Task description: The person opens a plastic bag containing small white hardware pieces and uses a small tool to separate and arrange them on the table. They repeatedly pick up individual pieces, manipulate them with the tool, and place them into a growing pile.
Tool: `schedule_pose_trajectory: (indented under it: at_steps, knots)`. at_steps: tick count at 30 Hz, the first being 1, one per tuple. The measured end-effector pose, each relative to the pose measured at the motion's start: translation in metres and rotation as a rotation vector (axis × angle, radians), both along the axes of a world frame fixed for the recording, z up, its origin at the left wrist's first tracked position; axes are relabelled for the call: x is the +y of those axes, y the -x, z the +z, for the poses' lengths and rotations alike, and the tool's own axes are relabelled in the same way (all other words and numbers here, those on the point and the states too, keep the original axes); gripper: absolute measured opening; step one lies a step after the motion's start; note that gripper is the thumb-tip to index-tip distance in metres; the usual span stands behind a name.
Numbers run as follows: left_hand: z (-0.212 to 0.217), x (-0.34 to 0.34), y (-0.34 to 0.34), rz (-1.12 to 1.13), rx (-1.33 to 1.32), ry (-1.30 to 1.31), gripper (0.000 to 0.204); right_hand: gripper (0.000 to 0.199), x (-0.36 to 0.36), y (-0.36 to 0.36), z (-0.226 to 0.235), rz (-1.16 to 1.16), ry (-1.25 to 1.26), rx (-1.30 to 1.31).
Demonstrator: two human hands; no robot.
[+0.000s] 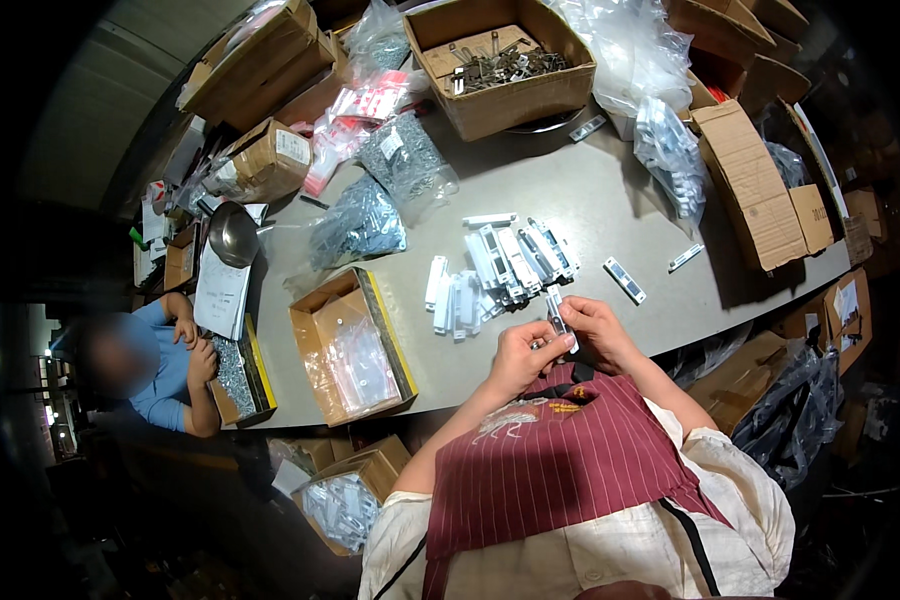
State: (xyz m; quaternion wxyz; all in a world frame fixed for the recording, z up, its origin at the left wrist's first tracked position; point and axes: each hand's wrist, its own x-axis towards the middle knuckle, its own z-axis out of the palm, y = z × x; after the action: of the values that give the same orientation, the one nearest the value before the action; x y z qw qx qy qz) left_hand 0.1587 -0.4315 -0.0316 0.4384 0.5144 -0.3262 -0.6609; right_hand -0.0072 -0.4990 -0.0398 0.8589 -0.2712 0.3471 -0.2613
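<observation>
Close to my apron, both hands grip one narrow, light-grey bar-shaped part (556, 303) with a dark slot, tilted upright. My left hand (521, 360) closes on its lower end, thumb and fingers pressed together. On its other side my right hand (596, 326) pinches it, the fingers partly hidden. Just beyond my hands lies a pile of similar grey and white bars (515, 262), stacked side by side. To the right, a single bar with a dark middle (625, 281) rests on the table, and another slim bar (685, 258) lies farther right.
A cardboard box (510, 108) of small metal pieces stands at the back. Bags of hardware (358, 222) lie left of the pile. An open box (317, 365) holds clear plastic bags. At the far left a person in blue (160, 365) works beside a screw-filled box (232, 380).
</observation>
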Motion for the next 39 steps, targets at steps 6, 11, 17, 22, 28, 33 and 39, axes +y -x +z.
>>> schedule_pose_trajectory:
  at_steps: [6, 11, 17, 22, 28, 33, 39]
  knots:
    - [0.005, 0.005, -0.003, -0.021, 0.028, -0.033, 0.022, 0.023, -0.007, 0.002, 0.002, -0.063, 0.133, 0.206]
    - [-0.005, 0.008, -0.018, -0.076, 0.409, -0.118, 0.024, 0.024, -0.055, 0.058, -0.041, -0.428, 0.73, 0.668]
    - [-0.014, 0.009, -0.024, -0.169, 1.003, 0.261, 0.027, 0.029, -0.075, 0.073, 0.003, -0.324, 1.309, 1.324]
    - [0.029, -0.018, -0.049, 0.111, 0.312, -0.099, 0.026, 0.04, -0.06, 0.025, 0.005, -0.242, 1.307, 0.922]
    - [0.028, -0.033, -0.085, 0.317, -0.944, 0.205, 0.022, 0.036, -0.042, -0.007, 0.014, -0.263, 1.192, 0.751]
    - [-0.002, -0.035, -0.1, 0.19, -1.258, 0.411, 0.015, 0.022, -0.045, -0.02, 0.021, -0.14, 1.378, 0.65]
    - [0.053, -0.032, -0.079, 0.384, 0.068, 0.251, 0.012, 0.024, -0.039, -0.025, 0.029, 0.071, 1.102, 0.386]
